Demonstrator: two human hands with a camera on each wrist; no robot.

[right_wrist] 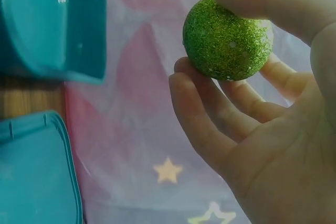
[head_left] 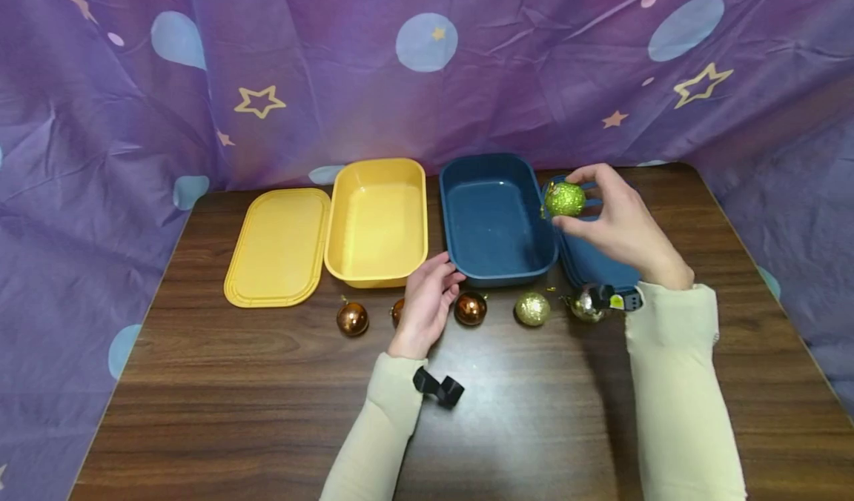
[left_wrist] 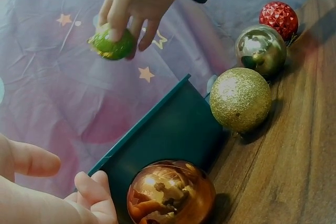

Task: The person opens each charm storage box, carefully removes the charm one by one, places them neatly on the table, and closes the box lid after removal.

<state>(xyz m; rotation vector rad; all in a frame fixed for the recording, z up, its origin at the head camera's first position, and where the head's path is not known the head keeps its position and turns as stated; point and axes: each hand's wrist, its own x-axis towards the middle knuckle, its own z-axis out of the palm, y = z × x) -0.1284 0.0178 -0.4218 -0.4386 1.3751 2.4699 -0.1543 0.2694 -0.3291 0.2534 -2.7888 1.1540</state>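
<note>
My right hand (head_left: 617, 227) pinches a glittery green Christmas ball (head_left: 565, 199) between thumb and fingers, raised above the blue lid (head_left: 594, 253). A gold loop shows on the ball in the right wrist view. To its left stands the blue box (head_left: 497, 219), with nothing inside. My left hand (head_left: 427, 304) has its fingertips at the near left corner of that box, fingers loosely extended and holding nothing. A shiny copper ball (head_left: 470, 309) lies just right of the left hand; another copper ball (head_left: 396, 313) is partly hidden behind it.
A yellow box (head_left: 376, 219) and yellow lid (head_left: 276, 247) stand at the left. Along the front lie a copper ball (head_left: 352, 319), a gold glitter ball (head_left: 532, 309) and a silvery ball (head_left: 587, 304) partly covered by the right wrist. The left wrist view shows a red ball (left_wrist: 279, 20).
</note>
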